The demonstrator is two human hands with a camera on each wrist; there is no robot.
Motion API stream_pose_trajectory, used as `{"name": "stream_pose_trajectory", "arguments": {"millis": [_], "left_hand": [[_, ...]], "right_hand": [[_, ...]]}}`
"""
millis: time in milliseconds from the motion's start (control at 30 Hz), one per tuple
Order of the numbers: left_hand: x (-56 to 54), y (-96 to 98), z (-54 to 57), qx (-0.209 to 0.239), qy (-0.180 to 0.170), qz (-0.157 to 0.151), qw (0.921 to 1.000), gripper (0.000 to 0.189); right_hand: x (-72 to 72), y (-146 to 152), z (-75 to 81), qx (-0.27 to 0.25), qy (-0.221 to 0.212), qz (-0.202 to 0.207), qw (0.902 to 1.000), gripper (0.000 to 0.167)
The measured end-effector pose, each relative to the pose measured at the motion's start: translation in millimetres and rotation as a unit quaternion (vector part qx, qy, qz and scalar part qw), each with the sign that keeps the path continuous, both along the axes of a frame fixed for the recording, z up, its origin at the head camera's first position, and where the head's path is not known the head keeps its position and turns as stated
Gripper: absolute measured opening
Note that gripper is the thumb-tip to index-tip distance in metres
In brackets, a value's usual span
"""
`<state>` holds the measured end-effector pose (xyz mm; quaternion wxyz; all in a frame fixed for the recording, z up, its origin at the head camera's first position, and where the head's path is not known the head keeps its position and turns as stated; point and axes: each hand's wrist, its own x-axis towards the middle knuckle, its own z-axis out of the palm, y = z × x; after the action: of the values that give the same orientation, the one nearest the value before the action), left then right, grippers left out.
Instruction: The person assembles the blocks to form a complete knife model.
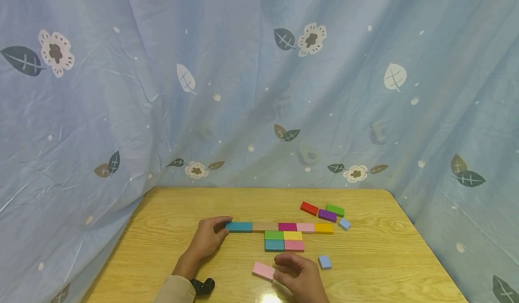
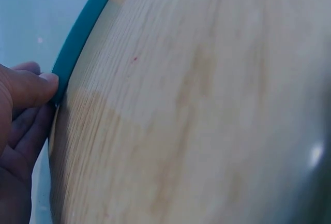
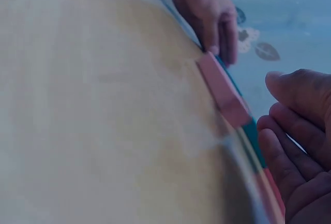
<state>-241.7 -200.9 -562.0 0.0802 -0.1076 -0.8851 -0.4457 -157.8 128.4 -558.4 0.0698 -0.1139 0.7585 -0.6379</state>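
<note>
Currently left hand (image 1: pixel 208 236) pinches oblong teal block (image 1: pixel 239 227); right hand (image 1: pixel 301 275), grip wide, beside pink block (image 1: pixel 263 271); grained wooden table (image 1: pixel 182 206).

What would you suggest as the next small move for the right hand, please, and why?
Probably have the right hand pinch the loose pink block: it lies apart from the arranged blocks, and that hand is open close beside it, holding nothing, while the left hand grips the blue block at their left end.
</note>
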Motion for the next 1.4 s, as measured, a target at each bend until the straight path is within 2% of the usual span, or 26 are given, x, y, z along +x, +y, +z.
{"name": "stream_pose_trajectory", "arguments": {"millis": [100, 267, 500, 767, 933, 1100, 1200, 1400], "left_hand": [[0.2, 0.5, -0.9, -0.001, 0.008, 0.001, 1.0000, 0.041], [0.7, 1.5, -0.9, 0.008, -0.003, 0.011, 0.9999, 0.042], [0.5, 2.7, -0.3, 0.017, -0.010, 0.017, 0.9997, 0.041], [0.9, 2.2, -0.8, 0.020, -0.014, 0.010, 0.9996, 0.042], [1.1, 1.0, -1.4, 0.017, -0.009, 0.004, 0.9998, 0.042], [0.3, 1.7, -0.5, 0.020, -0.012, 0.010, 0.9997, 0.042], [0.7, 1.6, -0.6, 0.013, -0.004, 0.003, 0.9999, 0.041], [0.7, 1.3, -0.8, 0.012, -0.010, 0.004, 0.9999, 0.042]], "right_hand": [[3.9, -6, -3.1, 0.013, 0.003, 0.012, 0.9998, 0.033], [7.3, -13, -6.0, 0.047, 0.040, 0.013, 0.9980, 0.031], [5.6, -18, -4.3, 0.117, 0.095, 0.006, 0.9885, 0.024], [-5.7, -1, 7.0, 0.139, 0.095, 0.000, 0.9857, 0.024], [-13.1, 11, 6.7, 0.180, 0.107, 0.006, 0.9779, 0.026], [-14.3, 14, 1.1, 0.211, 0.162, 0.001, 0.9640, 0.029], [-12.0, 13, -1.5, 0.211, 0.204, -0.016, 0.9559, 0.029], [-9.9, 9, -2.1, 0.194, 0.244, -0.022, 0.9500, 0.026]]}}
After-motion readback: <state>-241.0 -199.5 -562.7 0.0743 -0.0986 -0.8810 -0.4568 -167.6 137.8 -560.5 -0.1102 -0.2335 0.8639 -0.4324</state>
